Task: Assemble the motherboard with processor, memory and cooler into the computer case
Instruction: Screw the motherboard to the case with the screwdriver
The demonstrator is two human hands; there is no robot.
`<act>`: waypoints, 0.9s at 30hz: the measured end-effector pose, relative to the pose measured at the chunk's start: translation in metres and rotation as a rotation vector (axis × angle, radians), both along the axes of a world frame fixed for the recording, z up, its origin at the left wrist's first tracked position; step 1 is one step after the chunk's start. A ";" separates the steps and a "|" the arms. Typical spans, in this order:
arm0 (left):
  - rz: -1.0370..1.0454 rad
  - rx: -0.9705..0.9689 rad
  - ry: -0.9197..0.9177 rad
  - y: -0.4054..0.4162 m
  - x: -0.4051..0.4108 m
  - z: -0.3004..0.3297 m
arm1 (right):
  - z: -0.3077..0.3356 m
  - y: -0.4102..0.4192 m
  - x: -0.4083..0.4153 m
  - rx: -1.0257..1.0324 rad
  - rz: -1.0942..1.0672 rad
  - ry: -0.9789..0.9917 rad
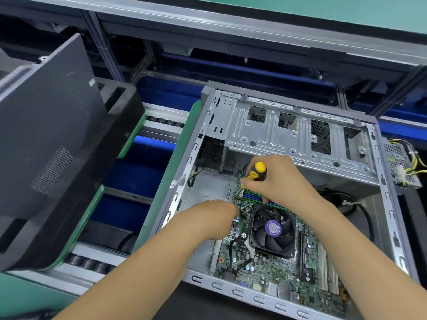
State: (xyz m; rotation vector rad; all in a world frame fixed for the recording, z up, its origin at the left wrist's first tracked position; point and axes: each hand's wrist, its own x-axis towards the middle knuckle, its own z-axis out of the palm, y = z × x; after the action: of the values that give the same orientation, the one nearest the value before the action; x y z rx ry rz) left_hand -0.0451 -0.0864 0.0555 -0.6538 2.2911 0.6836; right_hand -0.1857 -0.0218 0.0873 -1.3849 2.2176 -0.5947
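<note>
I see the grey steel computer case (300,125) lying open on its side on a green pad over the roller conveyor (92,262), its perforated drive cage across the far half. To the left, a large black side panel (53,139) leans tilted in a black foam holder. Inside the case, the green printed motherboard (272,273) lies flat on the floor of the near right part, its edge close to the near wall. On it sits the black square cooler fan (272,232) with a purple round label at its hub, and just beyond the fan I can make out green and blue memory sticks (256,198) in their slots.

My right hand (277,179) reaches in from the right and grips the yellow-and-black handled screwdriver (255,173); its fingers are curled round the handle, and the shaft points down and left to the far left corner of the board. My left hand (212,218) comes in from the lower left and rests at the board's left edge, beside the fan. Its fingertips are bent down toward the board near the cooler's corner screw, but I cannot tell whether they pinch anything.

Beyond the right wall of the case, a bundle of yellow and black power wires (409,158) lies on a perforated metal box.
</note>
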 end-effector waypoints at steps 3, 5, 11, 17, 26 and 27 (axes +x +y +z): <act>0.001 0.000 -0.009 0.000 -0.001 0.002 | 0.001 0.000 0.000 -0.001 0.004 0.002; 0.003 0.000 -0.011 0.000 -0.001 0.003 | 0.000 0.001 0.000 0.004 0.007 0.005; 0.006 0.004 -0.012 0.000 -0.002 0.005 | 0.000 -0.001 0.000 0.004 0.026 0.022; 0.011 0.004 -0.004 0.000 -0.003 0.003 | -0.004 -0.001 0.003 -0.020 0.044 0.062; 0.552 -0.084 0.625 -0.021 -0.024 0.014 | -0.007 -0.009 0.008 0.050 -0.021 0.316; 0.550 -0.070 0.648 -0.021 -0.027 0.016 | -0.006 -0.010 0.009 0.059 -0.021 0.332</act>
State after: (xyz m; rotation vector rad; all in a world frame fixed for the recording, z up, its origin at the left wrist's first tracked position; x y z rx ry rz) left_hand -0.0718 -0.1077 0.0720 -1.2697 2.7390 1.2150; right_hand -0.1769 -0.0318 0.0817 -1.5223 2.4862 -0.3201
